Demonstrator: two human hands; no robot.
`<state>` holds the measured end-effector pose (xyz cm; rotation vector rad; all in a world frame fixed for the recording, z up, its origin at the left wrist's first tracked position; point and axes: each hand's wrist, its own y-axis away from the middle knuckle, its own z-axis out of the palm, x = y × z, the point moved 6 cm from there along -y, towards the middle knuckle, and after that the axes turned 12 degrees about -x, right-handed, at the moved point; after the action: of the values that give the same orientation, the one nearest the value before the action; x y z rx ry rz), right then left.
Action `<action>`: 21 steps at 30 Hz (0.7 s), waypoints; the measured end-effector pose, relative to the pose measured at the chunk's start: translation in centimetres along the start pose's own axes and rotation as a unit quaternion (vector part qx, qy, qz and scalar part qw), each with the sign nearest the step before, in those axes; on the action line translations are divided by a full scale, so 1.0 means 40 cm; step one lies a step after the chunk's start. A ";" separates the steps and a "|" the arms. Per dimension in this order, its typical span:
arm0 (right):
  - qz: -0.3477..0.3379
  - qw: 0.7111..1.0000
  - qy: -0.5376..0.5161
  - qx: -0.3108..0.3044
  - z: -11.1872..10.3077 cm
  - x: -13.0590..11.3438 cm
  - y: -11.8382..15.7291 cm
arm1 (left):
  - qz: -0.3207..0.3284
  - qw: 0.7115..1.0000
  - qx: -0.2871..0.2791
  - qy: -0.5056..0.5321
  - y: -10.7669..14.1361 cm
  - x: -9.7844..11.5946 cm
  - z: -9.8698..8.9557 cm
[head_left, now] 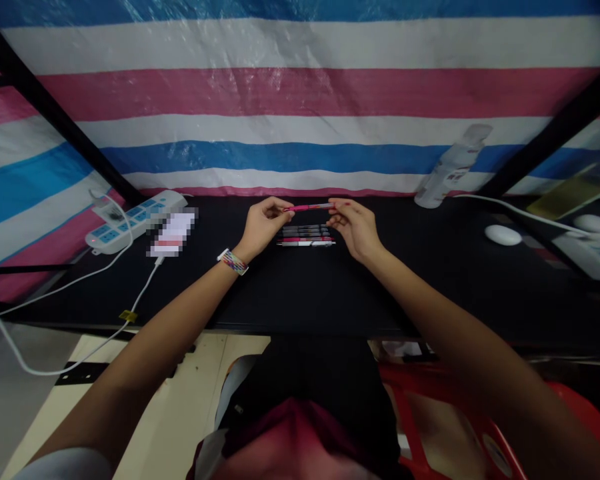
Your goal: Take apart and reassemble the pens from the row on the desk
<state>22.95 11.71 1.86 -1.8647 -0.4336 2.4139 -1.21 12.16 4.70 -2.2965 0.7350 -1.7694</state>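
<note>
A pen (311, 207) with a pink end and a pale, clear-looking barrel lies level between my two hands, just above the black desk. My left hand (261, 225) pinches its pink end between thumb and fingers. At the other end, my right hand (355, 225) closes thumb and fingertips on the barrel. Several pens lie side by side right below it: dark ones (306, 231) at the back, a pink one (305, 239) and a white one (307, 244) in front. A patterned band with a watch (234, 261) circles my left wrist.
On the left are a white power strip (139, 220) and a blurred-out phone (174, 232) with a charging cable (147, 283). A clear bottle (453, 167) and a white mouse-like object (503, 235) stand on the right. Striped sheeting (300, 93) closes off the desk's (305, 300) back.
</note>
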 end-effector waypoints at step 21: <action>-0.041 0.826 0.553 -0.100 0.024 0.011 -0.009 | -0.062 0.941 -0.091 -0.319 -0.010 -0.060 -0.006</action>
<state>21.85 11.97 1.77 -2.7913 -0.6093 0.8900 -1.76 13.65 2.84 -2.8474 0.6498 -0.8977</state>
